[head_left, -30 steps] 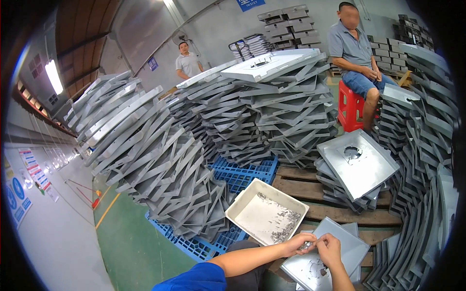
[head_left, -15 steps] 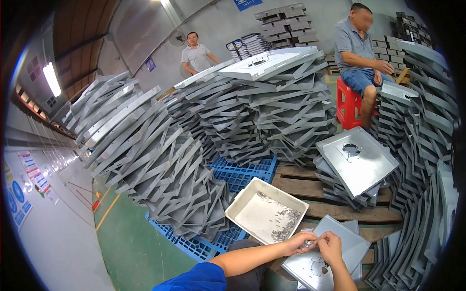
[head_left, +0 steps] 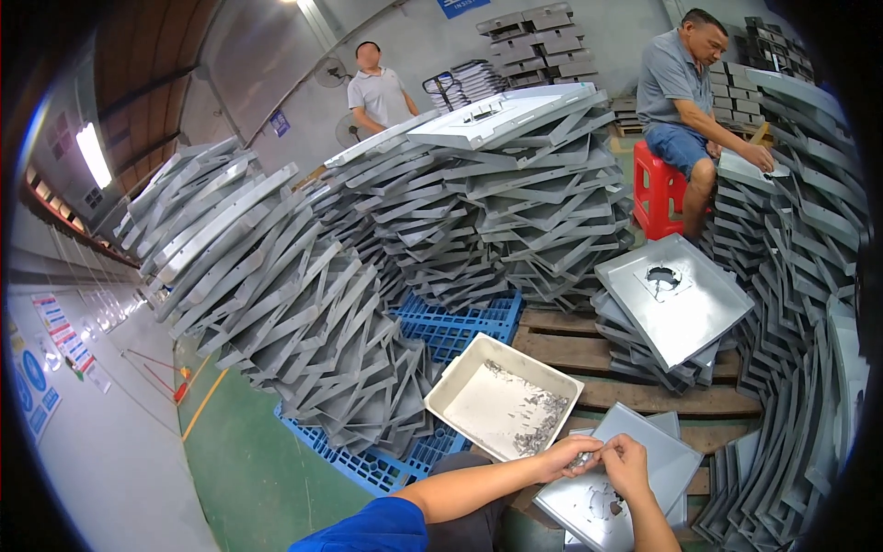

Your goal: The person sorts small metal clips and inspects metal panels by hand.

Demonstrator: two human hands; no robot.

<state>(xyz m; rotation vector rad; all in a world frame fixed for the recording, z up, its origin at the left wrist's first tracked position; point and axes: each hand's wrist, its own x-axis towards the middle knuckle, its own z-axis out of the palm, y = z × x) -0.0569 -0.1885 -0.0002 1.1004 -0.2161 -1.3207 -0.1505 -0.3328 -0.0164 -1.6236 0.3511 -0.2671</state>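
My left hand (head_left: 563,459) is curled round several small grey metal pieces (head_left: 581,459), just over a square metal tray-like panel (head_left: 670,467). Thumb and fingers of my right hand (head_left: 628,467) are pinched together against the left fingertips; whatever lies between them is hidden. Below the hands, the panel shows a ragged cut-out and small slots. It rests on another similar panel. Beyond my left forearm a cream plastic tub (head_left: 471,375) holds many more small metal pieces (head_left: 543,419), mostly along its right side.
Tall stacks of grey metal panels stand at left (head_left: 303,304), centre (head_left: 543,198) and right (head_left: 791,368). Another cut-out panel (head_left: 676,294) tops a low stack on a wooden pallet (head_left: 566,354). Blue pallets (head_left: 460,324) lie under the stacks. One person sits on a red stool (head_left: 653,193); another stands behind.
The seated person has leaned forward and put a hand on the panel stack beside them. The standing person has straightened up. My hands stay almost in place over the panel.
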